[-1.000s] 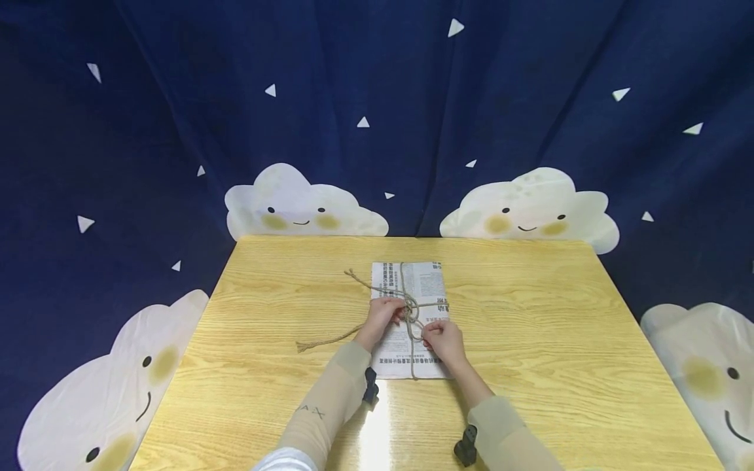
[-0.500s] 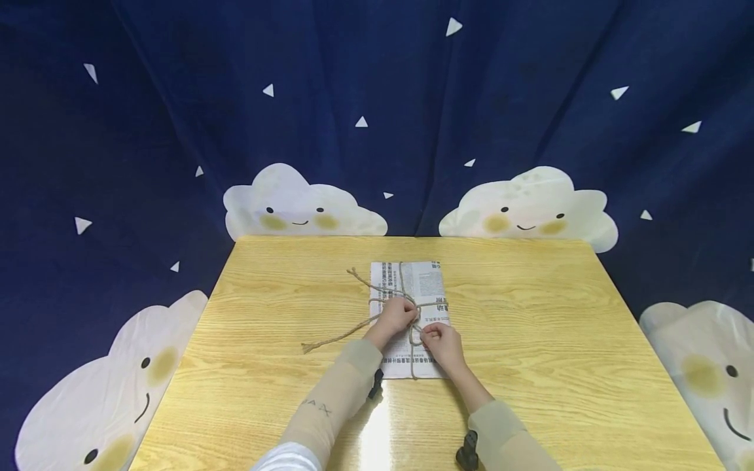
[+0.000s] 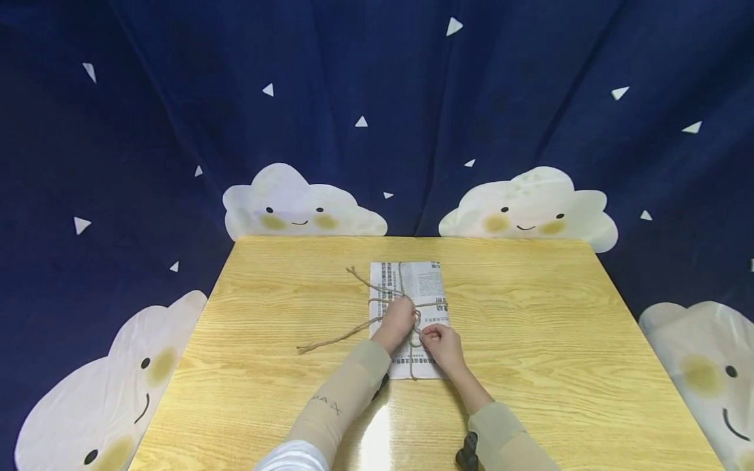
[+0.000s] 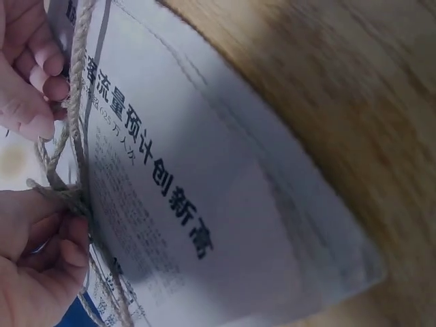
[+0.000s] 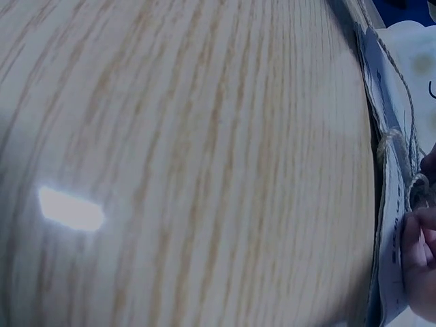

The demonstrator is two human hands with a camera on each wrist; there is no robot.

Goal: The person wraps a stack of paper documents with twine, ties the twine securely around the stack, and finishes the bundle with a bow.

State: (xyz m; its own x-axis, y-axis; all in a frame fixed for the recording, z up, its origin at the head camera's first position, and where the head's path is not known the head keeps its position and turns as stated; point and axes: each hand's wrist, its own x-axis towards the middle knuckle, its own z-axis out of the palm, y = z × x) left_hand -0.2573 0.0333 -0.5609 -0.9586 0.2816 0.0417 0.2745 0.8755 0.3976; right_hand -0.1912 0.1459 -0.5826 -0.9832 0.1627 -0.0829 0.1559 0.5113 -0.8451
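Note:
A flat newspaper-wrapped package (image 3: 429, 278) lies on the table, with jute twine (image 3: 412, 363) crossing it lengthwise and widthwise. My left hand (image 3: 398, 320) is over the twine crossing at the middle, its fingers curled at the knot. In the left wrist view, the left hand (image 4: 41, 262) has twine (image 4: 68, 197) at its fingertips. My right hand (image 3: 445, 345) pinches a small twine loop just right of the crossing, thumb against fingertips. Both hands are partly cut off in the wrist views, and the left hand covers part of the knot in the head view.
Two loose twine ends, an upper one (image 3: 357, 275) and a lower one (image 3: 330, 341), stretch left past the package. The wooden table (image 3: 530, 314) surrounds it, its back edge meeting a dark blue curtain (image 3: 330, 98) with cloud prints. Black wrist cameras sit under both wrists.
My left hand has moved right across the package onto the crossing, and its wrist has turned over. The lower loose end shifted slightly. My right hand has stayed nearly still, still pinching the loop.

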